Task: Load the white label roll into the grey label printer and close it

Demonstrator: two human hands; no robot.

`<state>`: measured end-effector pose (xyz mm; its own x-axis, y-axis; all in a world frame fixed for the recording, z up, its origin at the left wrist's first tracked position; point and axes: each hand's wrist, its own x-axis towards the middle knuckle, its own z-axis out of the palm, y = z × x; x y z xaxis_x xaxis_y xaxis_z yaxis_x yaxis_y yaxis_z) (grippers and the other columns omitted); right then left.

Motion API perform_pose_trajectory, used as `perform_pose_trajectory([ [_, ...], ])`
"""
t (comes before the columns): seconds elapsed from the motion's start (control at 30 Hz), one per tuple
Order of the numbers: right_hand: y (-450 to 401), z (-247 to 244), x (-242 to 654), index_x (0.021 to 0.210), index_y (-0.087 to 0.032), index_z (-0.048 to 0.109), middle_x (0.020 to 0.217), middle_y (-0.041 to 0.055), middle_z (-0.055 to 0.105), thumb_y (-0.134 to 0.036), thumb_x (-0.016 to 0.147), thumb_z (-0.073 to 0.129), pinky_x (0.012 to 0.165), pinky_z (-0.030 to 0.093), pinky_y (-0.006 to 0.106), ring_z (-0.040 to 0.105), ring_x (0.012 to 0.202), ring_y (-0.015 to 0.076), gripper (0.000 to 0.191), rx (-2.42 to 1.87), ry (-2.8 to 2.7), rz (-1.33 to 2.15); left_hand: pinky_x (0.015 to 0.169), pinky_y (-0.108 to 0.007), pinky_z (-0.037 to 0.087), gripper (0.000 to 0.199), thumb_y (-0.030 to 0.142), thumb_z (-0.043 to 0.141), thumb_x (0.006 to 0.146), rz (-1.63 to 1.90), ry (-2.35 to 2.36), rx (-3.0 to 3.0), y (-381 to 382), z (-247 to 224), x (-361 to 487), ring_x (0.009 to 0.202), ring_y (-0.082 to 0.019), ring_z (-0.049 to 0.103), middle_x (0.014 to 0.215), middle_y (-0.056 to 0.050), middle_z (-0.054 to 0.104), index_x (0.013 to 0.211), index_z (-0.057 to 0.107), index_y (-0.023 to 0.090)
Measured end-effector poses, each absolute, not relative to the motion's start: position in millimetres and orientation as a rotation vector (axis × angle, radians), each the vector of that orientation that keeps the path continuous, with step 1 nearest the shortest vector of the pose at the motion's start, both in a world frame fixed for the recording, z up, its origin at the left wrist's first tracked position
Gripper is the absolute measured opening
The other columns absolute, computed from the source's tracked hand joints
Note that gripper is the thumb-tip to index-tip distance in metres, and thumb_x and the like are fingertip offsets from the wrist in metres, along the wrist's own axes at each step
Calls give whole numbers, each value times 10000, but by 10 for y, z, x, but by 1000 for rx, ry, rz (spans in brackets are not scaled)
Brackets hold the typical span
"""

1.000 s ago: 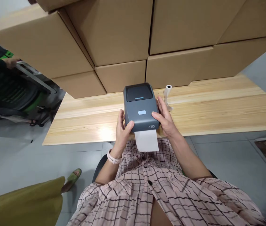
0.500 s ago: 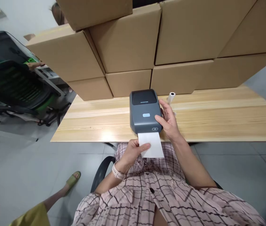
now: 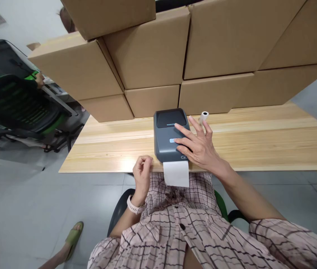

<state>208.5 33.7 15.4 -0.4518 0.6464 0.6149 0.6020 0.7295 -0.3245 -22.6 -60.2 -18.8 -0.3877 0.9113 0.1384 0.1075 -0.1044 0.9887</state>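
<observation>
Head view: two hands work at the near side of the wooden desk [image 3: 270,144]. The right hand [image 3: 199,147] is open, its fingers spread over the top of the printer [image 3: 162,149]; one fingertip lies at the lettering on the dark lid and another at the pale button, though how firmly they press cannot be told. The left hand [image 3: 142,170] is loosely curled, thumb against the fingers, near the desk's front edge and apart from the printer; no object shows in it.

There is one printer, sitting at the front of the desk, between the person and the boxes, with one white paper strip [image 3: 176,174] coming out of its front and hanging past the desk edge. One white roll [image 3: 202,117] is behind the right hand. At least seven cardboard boxes [image 3: 153,101] are stacked along the back; where those at the right divide is unclear. One pale wristband [image 3: 135,205] is on the left wrist. Off to the left are one dark office chair [image 3: 18,108] and, lower down, another person's foot in one green sandal [image 3: 73,238].
</observation>
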Motion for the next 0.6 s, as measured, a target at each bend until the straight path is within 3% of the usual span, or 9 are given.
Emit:
perform_pose_trajectory([
  [0.07,348,193,2061,1110,-372,779,1570,-67,608,-559,1062,516,1316,19,719,289,1639,350,327,-930,-2189,195,978,-344,529,300,481,642,999,1680,1516,1243,-520,-195,-218,1128,-208,676,1203,-77,740,1121,736,224],
  [0.13,339,226,2050,1118,-375,774,1584,-66,592,-627,1031,541,1319,-25,722,266,1647,362,354,-934,-2184,284,1189,-436,448,404,482,623,1015,1666,1470,1358,-444,-198,-181,1422,-258,568,1493,-108,639,1342,681,252],
  [0.2,300,242,2050,1150,-383,765,1620,-74,548,-679,994,574,1329,-41,706,243,1655,362,385,-943,-2173,300,1289,-489,357,490,497,607,1024,1605,1414,1423,-391,-206,-132,1551,-282,456,1638,-106,525,1463,616,279],
  [0.37,199,267,2052,1236,-383,746,1650,-66,512,-610,1014,590,1341,41,681,286,1640,353,354,-920,-2172,236,1331,-527,318,587,516,576,1040,1515,1349,1442,-365,-245,-47,1584,-298,420,1708,-97,442,1582,505,301],
  [0.53,566,514,2028,936,-305,789,1496,-6,678,-459,1054,559,1320,138,691,374,1595,352,301,-805,-2319,258,1321,-547,337,570,502,565,1049,1513,1370,1422,-368,-271,-51,1560,-307,452,1689,-109,460,1576,512,292],
  [0.6,852,643,2010,989,-296,791,1518,31,655,-499,988,665,1308,166,707,351,1602,375,239,-733,-2445,355,1312,-554,351,568,494,567,1049,1514,1364,1414,-361,-279,-60,1548,-309,468,1688,-116,458,1577,509,290],
])
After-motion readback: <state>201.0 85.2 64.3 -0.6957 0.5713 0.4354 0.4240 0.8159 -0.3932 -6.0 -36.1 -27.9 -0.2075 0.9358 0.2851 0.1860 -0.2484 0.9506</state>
